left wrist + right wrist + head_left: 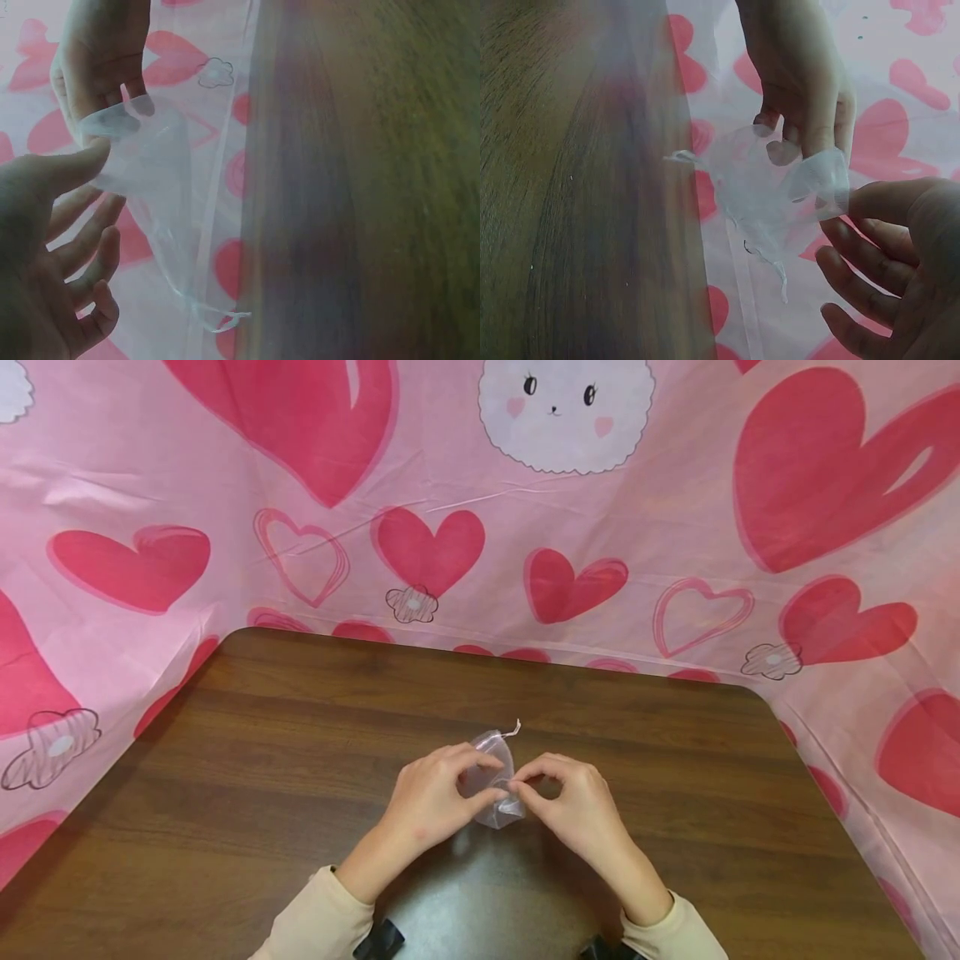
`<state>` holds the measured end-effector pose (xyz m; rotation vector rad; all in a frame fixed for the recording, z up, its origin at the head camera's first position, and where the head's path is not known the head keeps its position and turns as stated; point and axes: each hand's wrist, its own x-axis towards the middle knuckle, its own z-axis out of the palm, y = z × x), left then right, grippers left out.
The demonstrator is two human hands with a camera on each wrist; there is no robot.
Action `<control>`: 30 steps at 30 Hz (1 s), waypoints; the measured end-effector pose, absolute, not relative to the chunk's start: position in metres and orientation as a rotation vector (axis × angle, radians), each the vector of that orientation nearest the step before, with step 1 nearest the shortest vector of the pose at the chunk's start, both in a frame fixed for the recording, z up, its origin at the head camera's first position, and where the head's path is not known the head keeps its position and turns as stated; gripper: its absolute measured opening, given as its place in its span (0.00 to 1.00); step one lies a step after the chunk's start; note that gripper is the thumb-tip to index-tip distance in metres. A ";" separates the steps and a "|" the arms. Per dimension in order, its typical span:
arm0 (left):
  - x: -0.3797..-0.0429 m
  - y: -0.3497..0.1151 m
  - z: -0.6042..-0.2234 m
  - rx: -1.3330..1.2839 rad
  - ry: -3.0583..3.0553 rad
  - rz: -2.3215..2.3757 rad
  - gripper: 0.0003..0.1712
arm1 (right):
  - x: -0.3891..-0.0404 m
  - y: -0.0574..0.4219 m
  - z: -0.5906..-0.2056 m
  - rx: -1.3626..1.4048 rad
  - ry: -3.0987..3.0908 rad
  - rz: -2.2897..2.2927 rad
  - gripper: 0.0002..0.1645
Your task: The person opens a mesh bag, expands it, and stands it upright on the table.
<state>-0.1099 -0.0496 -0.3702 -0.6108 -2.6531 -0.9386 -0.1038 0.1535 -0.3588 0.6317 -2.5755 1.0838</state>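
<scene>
Now, head view: a sheer bag (pixel 498 817) is being held over the tabletop (pixel 262 777), between left hand (pixel 435 787) and right hand (pixel 577 802).
Left wrist view: the bag is being pinched by left fingers (pixel 79 166).
Right wrist view: its edge is being clamped by right fingers (pixel 877 202).

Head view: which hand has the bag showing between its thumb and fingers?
The left hand frames the sheer bag; the gap in the right hand shows table.
</scene>
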 end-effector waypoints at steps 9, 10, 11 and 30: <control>-0.110 -0.050 -0.370 -0.535 -2.636 -0.939 0.07 | -0.104 0.152 -0.359 0.701 -2.487 1.182 0.08; -0.110 -0.050 -0.370 -0.515 -2.633 -0.947 0.07 | -0.104 0.151 -0.359 0.703 -2.477 1.190 0.08; -0.110 -0.051 -0.370 -0.496 -2.629 -0.960 0.07 | -0.104 0.151 -0.359 0.704 -2.466 1.197 0.08; -0.110 -0.050 -0.365 -0.388 -2.638 -1.128 0.04 | -0.107 0.150 -0.360 0.648 -2.364 1.175 0.08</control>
